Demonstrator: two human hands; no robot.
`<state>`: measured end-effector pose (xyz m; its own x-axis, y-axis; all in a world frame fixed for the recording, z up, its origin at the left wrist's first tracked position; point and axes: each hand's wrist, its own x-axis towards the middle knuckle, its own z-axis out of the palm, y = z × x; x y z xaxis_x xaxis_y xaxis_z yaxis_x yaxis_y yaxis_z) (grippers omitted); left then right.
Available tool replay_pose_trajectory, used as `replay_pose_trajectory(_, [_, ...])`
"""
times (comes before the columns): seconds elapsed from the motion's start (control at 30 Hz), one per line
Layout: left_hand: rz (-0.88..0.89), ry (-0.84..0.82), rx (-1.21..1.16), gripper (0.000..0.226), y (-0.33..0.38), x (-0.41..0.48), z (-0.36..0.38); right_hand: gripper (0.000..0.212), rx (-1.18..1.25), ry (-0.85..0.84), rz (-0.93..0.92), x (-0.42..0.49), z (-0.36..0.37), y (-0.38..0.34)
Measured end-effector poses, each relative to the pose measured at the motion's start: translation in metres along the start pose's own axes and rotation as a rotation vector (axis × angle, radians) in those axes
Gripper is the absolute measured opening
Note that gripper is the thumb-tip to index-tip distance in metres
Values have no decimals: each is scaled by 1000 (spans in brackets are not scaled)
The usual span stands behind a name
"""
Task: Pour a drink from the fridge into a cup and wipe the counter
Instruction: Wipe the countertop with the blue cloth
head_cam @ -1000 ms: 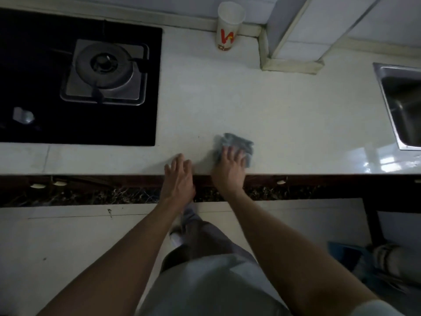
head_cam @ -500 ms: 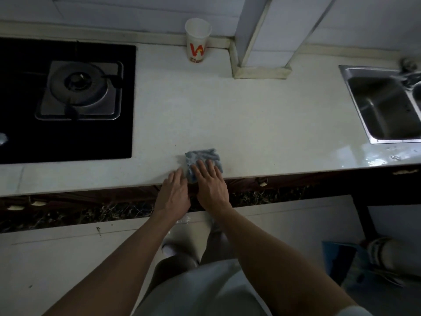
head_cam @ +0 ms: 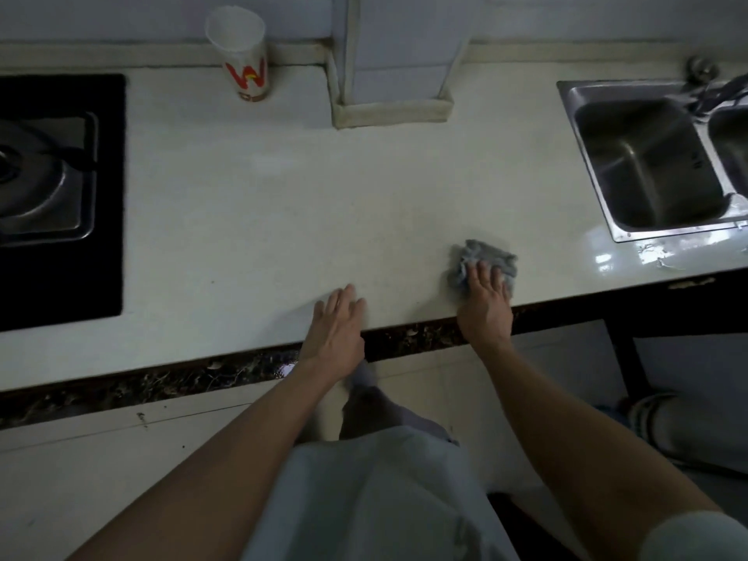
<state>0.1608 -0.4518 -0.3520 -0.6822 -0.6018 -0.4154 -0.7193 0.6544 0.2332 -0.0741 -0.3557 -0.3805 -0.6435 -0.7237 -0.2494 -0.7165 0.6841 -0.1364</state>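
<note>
Pale, glossy counter (head_cam: 283, 204) along a tiled wall, with wet glare at the front corner of the steel sink (head_cam: 631, 164). Just left of the sink, near the counter's front edge: crumpled grey cloth (head_cam: 485, 253), pressed down under the right hand (head_cam: 485, 301), fingers straight and close together. Farther left of the sink: left hand (head_cam: 336, 325) flat on bare counter, fingers straight, holding nothing. Well left of the sink, against the back wall: paper cup (head_cam: 243, 54), upright. Farthest left: black hob (head_cam: 60, 188).

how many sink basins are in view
2. One whole basin is set into the counter at its far right end. A second basin lies just right of it, cut off by the picture's edge, so more could lie beyond.
</note>
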Motion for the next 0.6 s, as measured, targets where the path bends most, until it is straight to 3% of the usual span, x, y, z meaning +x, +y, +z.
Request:
replay_pose_trajectory(0.17, [-66,-61,-46,60,29,24,-6,61,26,0,167,60,-14,34])
replay_pose_trajectory(0.33, [-89,-44,-86,59,31,26,-11,58,35,24,279,113,-17,-9])
replay_pose_trajectory(0.43, [-125,2,-157,59,23,22,-10,56,-7,28,62,134,-18,-56])
replay_pose_trajectory(0.6, [-265,101,-161,64,5,6,-2,72,-29,-78,-370,130,-10,-157])
